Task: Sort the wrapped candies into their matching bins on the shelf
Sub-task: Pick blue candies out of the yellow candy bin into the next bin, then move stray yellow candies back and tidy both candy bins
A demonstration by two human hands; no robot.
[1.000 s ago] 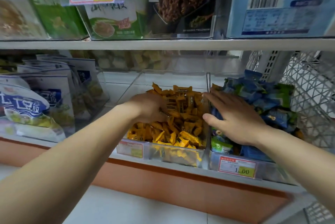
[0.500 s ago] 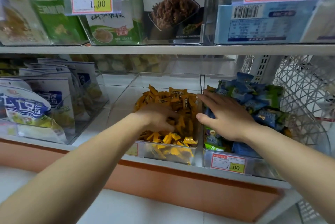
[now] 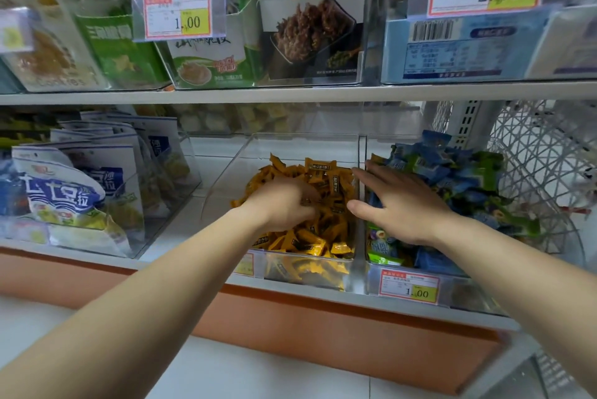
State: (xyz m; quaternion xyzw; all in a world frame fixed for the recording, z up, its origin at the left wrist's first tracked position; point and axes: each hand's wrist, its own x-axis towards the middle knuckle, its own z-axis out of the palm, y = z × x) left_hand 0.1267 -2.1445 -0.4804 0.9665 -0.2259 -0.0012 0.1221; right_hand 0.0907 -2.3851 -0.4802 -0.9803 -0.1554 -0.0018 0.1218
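Note:
A clear bin (image 3: 350, 266) on the lower shelf holds a heap of yellow wrapped candies (image 3: 326, 238). My left hand (image 3: 284, 203) lies palm down in that heap with its fingers curled among the wrappers; what they hold is hidden. To its right, a second clear bin (image 3: 374, 282) is piled with blue and green wrapped candies (image 3: 458, 172). My right hand (image 3: 397, 201) rests flat on that pile, fingers spread, thumb near the divider between the two bins.
Blue and white snack bags (image 3: 74, 192) stand in a clear bin at the left. A white wire basket (image 3: 542, 172) sits at the right. The upper shelf (image 3: 290, 93) carries bagged snacks and price tags (image 3: 179, 16). An orange base strip (image 3: 323, 327) runs below the shelf.
My left hand has slid nearer the front of the yellow heap. My right hand stays flat on the blue and green pile. The view has tilted a little upward.

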